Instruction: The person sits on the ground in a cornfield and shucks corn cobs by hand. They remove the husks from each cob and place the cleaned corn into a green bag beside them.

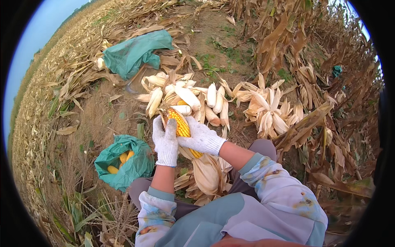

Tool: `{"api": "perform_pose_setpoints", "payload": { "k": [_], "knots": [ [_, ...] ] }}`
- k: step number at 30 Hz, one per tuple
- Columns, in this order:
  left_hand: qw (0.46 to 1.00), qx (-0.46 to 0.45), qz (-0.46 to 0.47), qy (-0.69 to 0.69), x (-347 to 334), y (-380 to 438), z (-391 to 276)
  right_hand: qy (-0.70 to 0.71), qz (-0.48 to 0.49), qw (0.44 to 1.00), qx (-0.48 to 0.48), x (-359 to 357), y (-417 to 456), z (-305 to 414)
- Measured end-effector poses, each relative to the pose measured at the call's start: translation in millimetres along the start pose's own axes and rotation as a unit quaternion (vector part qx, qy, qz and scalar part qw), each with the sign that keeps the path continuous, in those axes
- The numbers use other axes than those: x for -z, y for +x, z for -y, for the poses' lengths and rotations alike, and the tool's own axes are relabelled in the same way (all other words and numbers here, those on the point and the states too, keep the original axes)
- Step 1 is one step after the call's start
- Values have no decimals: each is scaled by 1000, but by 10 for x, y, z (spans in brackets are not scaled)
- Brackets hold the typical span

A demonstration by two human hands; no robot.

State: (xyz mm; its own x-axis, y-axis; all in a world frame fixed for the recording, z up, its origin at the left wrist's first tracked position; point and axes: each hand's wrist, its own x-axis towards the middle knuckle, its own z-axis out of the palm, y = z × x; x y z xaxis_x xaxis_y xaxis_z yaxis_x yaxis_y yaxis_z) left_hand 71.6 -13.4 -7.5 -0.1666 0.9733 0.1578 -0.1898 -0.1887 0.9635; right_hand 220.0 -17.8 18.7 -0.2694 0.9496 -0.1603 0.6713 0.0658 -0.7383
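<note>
Both my hands wear white knit gloves and meet around one ear of corn [179, 123], its yellow kernels bared. Dry husk is still attached at its far tip, and a loose pale husk [206, 176] hangs below its near end. My left hand [165, 139] grips the left side, thumb along the kernels. Across the right side and middle lies my right hand [200, 136], covering part of the ear. Just beyond them is a pile of corn ears in pale husks [187, 97], with yellow kernels showing on one.
An open green plastic bag [139, 166] with several husked ears sits at left. A second green bag [132, 54] lies on stalks farther off, near a sickle [131, 88]. Discarded husks [268, 111] are heaped at right, beside standing dry corn stalks [277, 37].
</note>
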Motion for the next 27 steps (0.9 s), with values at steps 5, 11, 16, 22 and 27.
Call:
{"api": "perform_pose_setpoints", "payload": {
  "k": [5, 11, 16, 22, 27],
  "knots": [
    [998, -6, -28, -55, -18, -25, 40, -7, 16, 1000, -4, 82, -98, 109],
    [998, 8, -35, -49, 17, -38, -84, -29, -44, 998, 39, 76, -175, 156],
    [984, 55, -106, -135, -4, -8, -140, -64, -72, 992, 83, 23, -173, 129],
    [975, 68, -129, -169, -66, -2, -210, -94, -68, 990, 81, 20, -179, 134],
    [967, 69, -162, -182, -100, 17, -241, -54, -69, 991, 105, 57, -204, 144]
  ]
}}
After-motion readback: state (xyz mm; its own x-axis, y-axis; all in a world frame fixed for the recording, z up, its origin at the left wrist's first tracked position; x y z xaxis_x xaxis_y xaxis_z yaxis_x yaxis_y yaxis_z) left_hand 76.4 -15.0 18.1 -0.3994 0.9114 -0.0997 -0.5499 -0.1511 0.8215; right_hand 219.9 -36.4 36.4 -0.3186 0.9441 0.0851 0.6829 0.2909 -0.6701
